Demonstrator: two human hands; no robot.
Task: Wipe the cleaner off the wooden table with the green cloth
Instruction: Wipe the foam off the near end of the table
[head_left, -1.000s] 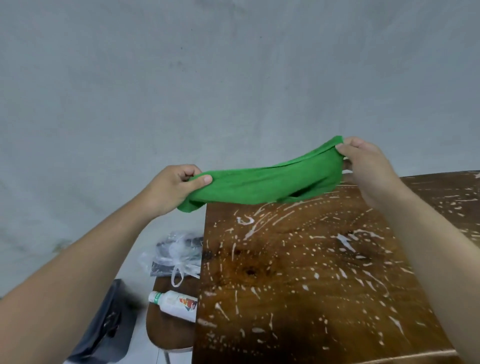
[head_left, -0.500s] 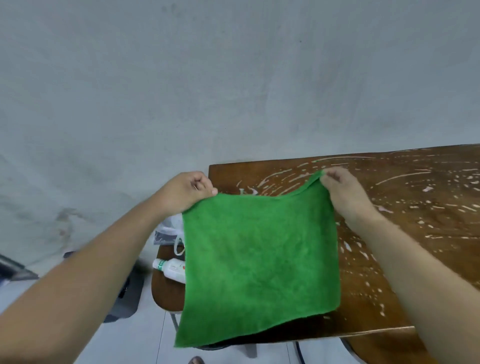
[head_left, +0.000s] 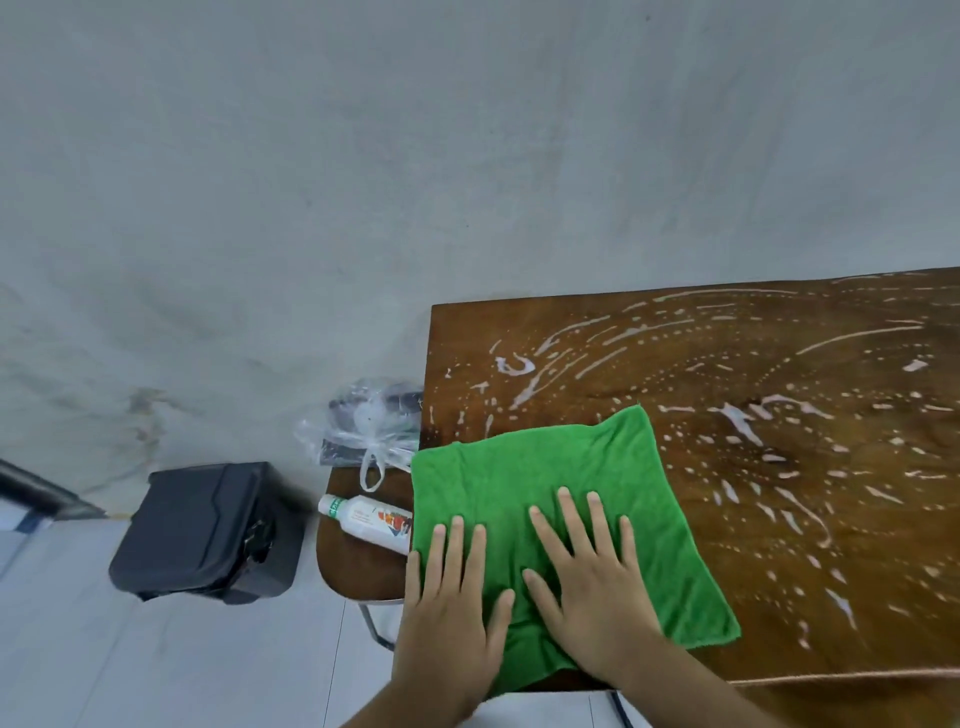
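Previously held up, the green cloth (head_left: 561, 499) lay spread on the surface (head_left: 779, 364); left hand (head_left: 452, 618) and right hand (head_left: 587, 587) pressed flat, fingers open, apparently over cleaner (head_left: 737, 421).

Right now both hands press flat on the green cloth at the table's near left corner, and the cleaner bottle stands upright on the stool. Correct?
Not quite. The bottle lies on its side on the stool, as the head view shows. Both the left hand and right hand do press flat on the cloth at that table corner.

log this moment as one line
step: wipe not begun | green cloth: flat on table corner | left hand, right hand: palms on cloth | cleaner: unwiped
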